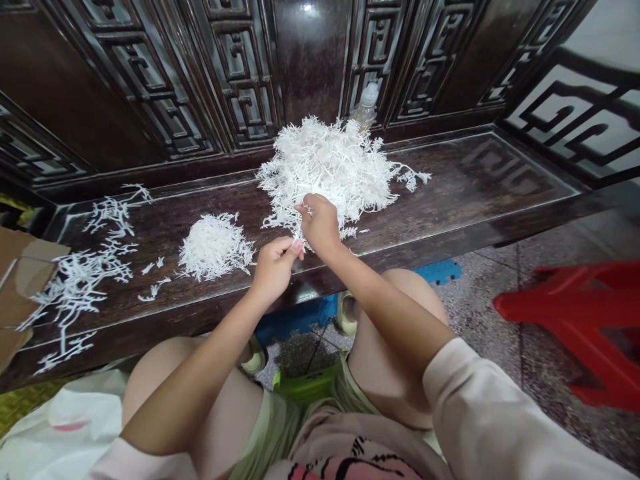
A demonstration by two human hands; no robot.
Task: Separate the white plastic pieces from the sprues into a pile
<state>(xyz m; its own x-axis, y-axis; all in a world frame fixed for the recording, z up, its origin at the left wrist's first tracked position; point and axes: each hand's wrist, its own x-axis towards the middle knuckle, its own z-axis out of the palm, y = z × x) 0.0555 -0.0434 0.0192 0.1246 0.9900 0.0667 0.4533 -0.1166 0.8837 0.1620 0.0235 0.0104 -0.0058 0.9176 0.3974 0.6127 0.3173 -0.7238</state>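
Note:
A big heap of white branching sprigs (325,167), perhaps plastic or paper, lies on the dark wooden bench seat (440,193). My right hand (320,223) pinches sprigs at the heap's front edge. Just below it, my left hand (274,270) has its fingertips closed on a thin white strand running down from the same edge. A smaller, compact mound of white sprigs (215,247) sits to the left of my hands. Loose white sprigs (80,283) lie spread farther left along the seat.
Carved dark wooden lattice panels (240,73) rise behind the seat, with a plastic bottle (366,107) behind the heap. A cardboard sheet (20,280) lies at the left end. A red plastic stool (570,320) stands on the floor at right; a white plastic bag (60,427) lies lower left.

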